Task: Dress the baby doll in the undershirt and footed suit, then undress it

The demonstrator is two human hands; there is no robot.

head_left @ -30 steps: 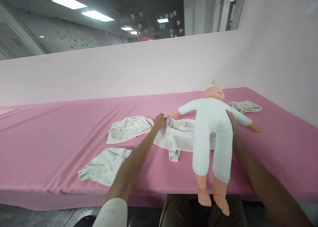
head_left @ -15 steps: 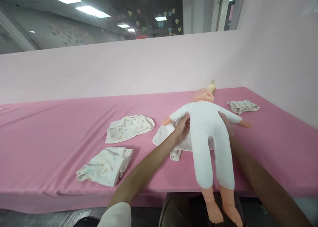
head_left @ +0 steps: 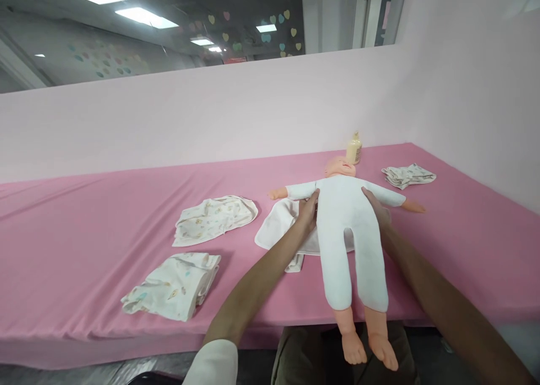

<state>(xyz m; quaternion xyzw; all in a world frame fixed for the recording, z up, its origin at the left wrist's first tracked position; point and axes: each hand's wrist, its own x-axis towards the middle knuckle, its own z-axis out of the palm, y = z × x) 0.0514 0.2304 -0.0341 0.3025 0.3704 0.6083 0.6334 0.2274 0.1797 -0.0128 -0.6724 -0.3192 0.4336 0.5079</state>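
Observation:
Between my two hands is a baby doll (head_left: 348,216) with a white cloth body, its head towards the wall and its bare feet hanging past the table's front edge. My left hand (head_left: 309,211) grips the doll's side below one arm, fingers tucked partly underneath. On the opposite side my right hand (head_left: 377,208) holds it the same way, thumb on top and the other fingers hidden. Under the doll lies a white cloth (head_left: 276,227), partly covered by it. A small rolled white piece (head_left: 294,263) sticks out below that cloth.
The table has a pink cover (head_left: 105,222). Left of the doll lie a printed cloth cap-shaped piece (head_left: 215,219) and a folded printed cloth (head_left: 175,286). Behind the doll's head stands a cream pump bottle (head_left: 354,149). Another folded cloth (head_left: 408,175) lies at right, near the wall (head_left: 476,109).
The doll has shifted slightly away from me and down towards the table, its head tipping back and its feet drawn in a little. Both hands keep their hold; more of the bottle shows.

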